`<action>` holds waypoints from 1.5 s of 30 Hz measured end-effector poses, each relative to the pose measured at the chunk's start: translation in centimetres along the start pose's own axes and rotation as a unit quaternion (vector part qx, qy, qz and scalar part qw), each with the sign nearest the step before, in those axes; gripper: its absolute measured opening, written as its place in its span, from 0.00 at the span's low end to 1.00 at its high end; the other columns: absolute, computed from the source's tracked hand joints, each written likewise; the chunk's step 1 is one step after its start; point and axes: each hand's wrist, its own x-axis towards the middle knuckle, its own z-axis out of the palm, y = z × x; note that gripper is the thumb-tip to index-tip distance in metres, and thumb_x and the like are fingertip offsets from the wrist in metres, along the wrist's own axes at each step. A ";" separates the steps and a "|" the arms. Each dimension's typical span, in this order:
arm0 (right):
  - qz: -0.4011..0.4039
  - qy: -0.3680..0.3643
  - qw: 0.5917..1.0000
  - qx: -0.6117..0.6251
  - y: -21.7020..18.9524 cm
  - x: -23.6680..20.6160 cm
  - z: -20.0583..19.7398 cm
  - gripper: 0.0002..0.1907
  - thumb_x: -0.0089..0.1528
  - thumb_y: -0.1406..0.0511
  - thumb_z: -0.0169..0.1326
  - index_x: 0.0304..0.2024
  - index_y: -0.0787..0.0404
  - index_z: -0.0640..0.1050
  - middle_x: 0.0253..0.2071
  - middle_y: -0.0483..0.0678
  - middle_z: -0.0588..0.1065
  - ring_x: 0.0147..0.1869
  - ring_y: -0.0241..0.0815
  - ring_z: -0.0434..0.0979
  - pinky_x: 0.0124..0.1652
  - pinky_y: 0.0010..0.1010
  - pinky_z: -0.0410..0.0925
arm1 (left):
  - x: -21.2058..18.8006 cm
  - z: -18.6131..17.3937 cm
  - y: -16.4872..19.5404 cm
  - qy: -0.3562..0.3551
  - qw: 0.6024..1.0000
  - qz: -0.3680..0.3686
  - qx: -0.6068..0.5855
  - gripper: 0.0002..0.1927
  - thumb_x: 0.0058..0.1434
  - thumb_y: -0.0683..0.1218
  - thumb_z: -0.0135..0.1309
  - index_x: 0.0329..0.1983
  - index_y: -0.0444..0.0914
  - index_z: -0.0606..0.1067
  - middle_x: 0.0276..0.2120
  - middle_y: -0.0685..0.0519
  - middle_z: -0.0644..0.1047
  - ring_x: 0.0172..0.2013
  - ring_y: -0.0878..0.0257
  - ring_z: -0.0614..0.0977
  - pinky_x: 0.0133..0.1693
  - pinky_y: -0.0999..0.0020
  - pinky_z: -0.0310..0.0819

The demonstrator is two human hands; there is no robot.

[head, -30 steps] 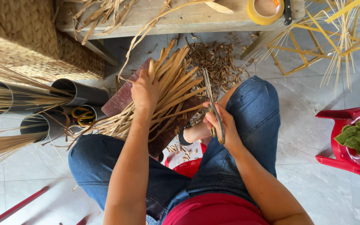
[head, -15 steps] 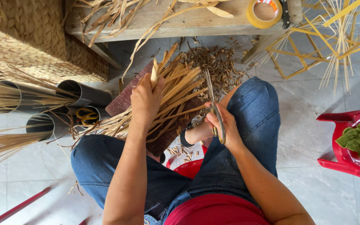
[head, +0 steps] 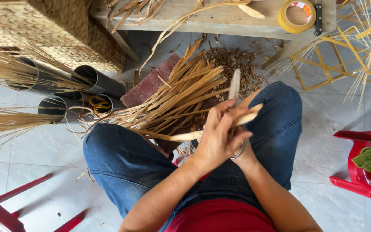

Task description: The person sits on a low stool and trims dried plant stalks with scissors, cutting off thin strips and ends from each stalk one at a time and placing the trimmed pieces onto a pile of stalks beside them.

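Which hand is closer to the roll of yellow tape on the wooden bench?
Right, though only slightly. The right hand lies below the tape roll, mostly hidden behind the left hand, which sits further to the left of it.

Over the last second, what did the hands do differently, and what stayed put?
The left hand came back from the pile of strips toward the lap, now holding one pale strip across the right hand. The right hand kept hold of the scissors. The pile, the grey tubes, the tape roll and the red stool did not move.
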 end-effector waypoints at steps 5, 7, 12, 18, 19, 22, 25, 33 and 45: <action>0.184 0.203 0.837 0.475 -2.3 0.4 -3.5 0.24 0.65 0.69 0.56 0.63 0.60 0.69 0.42 0.50 0.78 0.33 0.33 0.74 0.33 0.21 0.68 | -5.3 -0.7 0.7 -0.079 0.992 -0.103 -0.006 0.16 0.65 0.51 0.66 0.50 0.40 0.78 0.50 0.50 0.79 0.48 0.55 0.79 0.50 0.64 0.74; 0.164 0.201 0.823 0.505 -3.5 0.6 -5.0 0.26 0.65 0.71 0.56 0.65 0.60 0.67 0.45 0.54 0.80 0.36 0.35 0.76 0.36 0.24 0.70 | -6.9 0.2 0.1 -0.197 0.917 -0.337 -0.077 0.17 0.70 0.58 0.60 0.45 0.40 0.82 0.42 0.49 0.83 0.40 0.56 0.82 0.46 0.67 0.76; 0.137 0.126 0.866 0.464 -5.1 -0.7 -5.4 0.28 0.64 0.71 0.56 0.67 0.64 0.68 0.44 0.57 0.80 0.32 0.37 0.75 0.33 0.25 0.70 | -8.2 1.1 -4.9 0.075 0.730 -0.395 -0.553 0.24 0.66 0.60 0.50 0.55 0.39 0.73 0.44 0.56 0.82 0.46 0.62 0.83 0.48 0.64 0.78; 0.186 0.206 0.830 0.484 -2.9 -3.5 -8.1 0.23 0.66 0.72 0.55 0.65 0.62 0.72 0.41 0.55 0.80 0.31 0.34 0.73 0.31 0.20 0.67 | -9.4 -4.4 -14.6 0.447 0.579 -0.397 -0.554 0.12 0.73 0.54 0.49 0.43 0.41 0.73 0.21 0.60 0.69 0.25 0.67 0.72 0.34 0.65 0.73; 0.180 0.220 0.828 0.483 -2.4 -3.8 -9.4 0.20 0.67 0.74 0.54 0.62 0.62 0.71 0.41 0.55 0.79 0.33 0.34 0.74 0.34 0.20 0.68 | -10.0 -5.4 -15.6 0.477 0.564 -0.384 -0.554 0.12 0.73 0.54 0.47 0.42 0.41 0.72 0.21 0.60 0.67 0.24 0.68 0.70 0.33 0.67 0.71; 0.157 0.260 0.832 0.464 -1.4 -4.9 -13.0 0.20 0.69 0.74 0.53 0.64 0.63 0.72 0.41 0.55 0.80 0.33 0.32 0.72 0.34 0.21 0.69 | -10.7 -7.5 -17.0 0.509 0.558 -0.354 -0.551 0.13 0.73 0.55 0.46 0.43 0.43 0.72 0.23 0.60 0.67 0.24 0.68 0.69 0.31 0.69 0.68; 0.141 0.288 0.830 0.457 -1.4 -5.9 -15.4 0.17 0.71 0.74 0.51 0.63 0.63 0.70 0.41 0.56 0.79 0.33 0.33 0.73 0.35 0.24 0.72 | -10.7 -8.4 -16.3 0.511 0.554 -0.343 -0.561 0.14 0.73 0.56 0.44 0.43 0.42 0.72 0.24 0.60 0.67 0.26 0.68 0.70 0.32 0.69 0.69; 0.176 0.289 0.837 0.431 -1.8 -6.7 -14.8 0.16 0.70 0.75 0.52 0.60 0.63 0.71 0.40 0.56 0.79 0.33 0.35 0.74 0.34 0.27 0.71 | -9.6 -8.7 -12.3 0.497 0.582 -0.313 -0.562 0.14 0.76 0.54 0.40 0.50 0.41 0.71 0.28 0.58 0.69 0.27 0.67 0.69 0.36 0.68 0.72; 0.129 0.347 0.794 0.481 1.5 -9.9 -21.1 0.12 0.75 0.75 0.50 0.59 0.61 0.72 0.46 0.59 0.80 0.36 0.36 0.75 0.37 0.25 0.72 | -12.1 -13.7 -17.0 0.552 0.558 -0.277 -0.554 0.14 0.75 0.54 0.44 0.53 0.44 0.75 0.28 0.59 0.70 0.23 0.68 0.67 0.28 0.72 0.65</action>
